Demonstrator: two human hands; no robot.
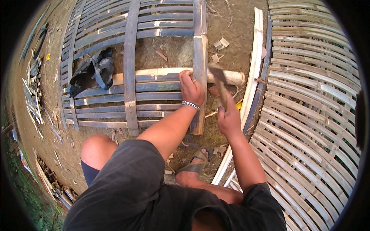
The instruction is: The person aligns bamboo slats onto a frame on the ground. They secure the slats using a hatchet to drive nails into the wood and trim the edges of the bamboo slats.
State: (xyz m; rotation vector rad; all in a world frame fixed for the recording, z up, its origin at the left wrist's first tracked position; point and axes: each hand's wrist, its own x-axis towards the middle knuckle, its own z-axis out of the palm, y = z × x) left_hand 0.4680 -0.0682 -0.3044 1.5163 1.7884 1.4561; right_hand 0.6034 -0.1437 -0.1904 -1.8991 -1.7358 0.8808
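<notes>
My right hand is wrapped round the wooden handle of a hammer, whose dark metal head is slightly blurred and lies just right of a bamboo crosspiece. Against the left edge of that crosspiece, my left hand is closed in a pinch; what its fingers grip is hidden. Both belong over a slatted bamboo frame lying on the ground. Beneath the frame runs a thick pale bamboo pole, its cut end sticking out to the right of the crosspiece.
A crumpled black plastic bag lies on the frame's left part. To the right stands another bamboo slat panel, with a long pale bamboo strip alongside. Wood offcuts litter the dirt. My sandalled foot is close below the frame.
</notes>
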